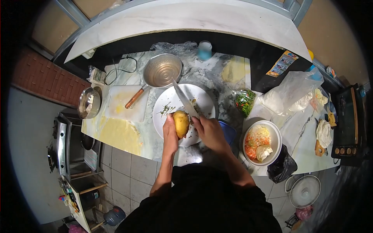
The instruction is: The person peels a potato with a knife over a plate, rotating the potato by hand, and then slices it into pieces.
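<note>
A yellow potato (181, 124) with brownish patches is in my left hand (169, 134), whose fingers wrap round it. My right hand (211, 132) grips a knife (182, 95), its broad blade pointing up and away to the left. Blade and potato look apart, though the area by my right fingers is partly covered. Beneath both hands lies a white plate (157, 105) with chopped green bits (166, 109) and small dark scraps on it.
A wooden-handled pan (162, 70) and a white cutting board (123, 99) are left of the plate. To the right stand a bowl (278, 145) of shredded orange and pale food, a bag of green and red chillies (244, 101) and a clear plastic bag (289, 89).
</note>
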`<action>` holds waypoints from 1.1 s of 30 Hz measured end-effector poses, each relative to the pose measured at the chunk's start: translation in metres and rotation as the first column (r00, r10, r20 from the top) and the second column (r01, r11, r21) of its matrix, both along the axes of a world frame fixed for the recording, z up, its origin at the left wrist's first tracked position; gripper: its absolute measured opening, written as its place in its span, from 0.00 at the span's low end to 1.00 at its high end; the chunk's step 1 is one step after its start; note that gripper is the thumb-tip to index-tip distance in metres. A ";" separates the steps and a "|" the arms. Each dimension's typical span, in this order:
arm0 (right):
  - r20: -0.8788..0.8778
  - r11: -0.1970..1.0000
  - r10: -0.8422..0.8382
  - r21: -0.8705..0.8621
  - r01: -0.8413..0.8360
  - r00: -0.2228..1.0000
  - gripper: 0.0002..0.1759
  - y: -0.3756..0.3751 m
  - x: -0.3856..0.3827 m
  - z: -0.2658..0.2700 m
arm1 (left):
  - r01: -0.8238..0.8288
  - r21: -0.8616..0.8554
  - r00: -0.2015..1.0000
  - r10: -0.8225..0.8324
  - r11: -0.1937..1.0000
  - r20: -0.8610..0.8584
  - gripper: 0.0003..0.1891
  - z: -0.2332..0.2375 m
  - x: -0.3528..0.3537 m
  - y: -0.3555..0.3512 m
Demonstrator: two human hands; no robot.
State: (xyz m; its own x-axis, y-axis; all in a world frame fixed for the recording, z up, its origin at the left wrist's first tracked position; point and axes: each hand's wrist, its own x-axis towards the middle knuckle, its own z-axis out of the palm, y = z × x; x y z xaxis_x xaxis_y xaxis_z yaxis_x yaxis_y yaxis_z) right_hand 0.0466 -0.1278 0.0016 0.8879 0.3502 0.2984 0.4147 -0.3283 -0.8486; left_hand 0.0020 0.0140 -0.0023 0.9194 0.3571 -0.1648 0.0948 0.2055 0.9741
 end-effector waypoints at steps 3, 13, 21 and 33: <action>0.037 0.996 0.089 -0.026 -0.088 0.995 0.16 0.001 -0.008 0.005 | 0.036 0.045 0.999 -0.036 0.998 -0.013 0.32 -0.002 -0.002 0.000; 0.061 0.997 0.068 -0.051 -0.065 0.996 0.15 0.002 -0.006 0.003 | 0.047 0.159 0.995 -0.060 0.986 0.075 0.29 0.003 -0.004 -0.002; 0.077 0.996 0.079 -0.054 -0.075 0.994 0.16 -0.003 -0.012 0.008 | 0.104 0.122 0.991 -0.114 0.987 0.074 0.27 0.002 -0.006 0.002; -0.004 0.996 0.016 -0.087 -0.016 1.000 0.16 -0.011 -0.005 0.002 | 0.032 0.284 0.988 -0.073 0.958 0.134 0.24 -0.002 -0.008 0.000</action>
State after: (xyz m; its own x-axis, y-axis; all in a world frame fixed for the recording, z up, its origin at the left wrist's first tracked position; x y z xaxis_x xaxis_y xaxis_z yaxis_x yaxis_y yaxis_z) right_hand 0.0420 -0.1386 0.0036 0.8829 0.3889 0.2632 0.4176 -0.3939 -0.8188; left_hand -0.0064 0.0137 -0.0042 0.9446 0.3211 0.0682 -0.0448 -0.0797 0.9958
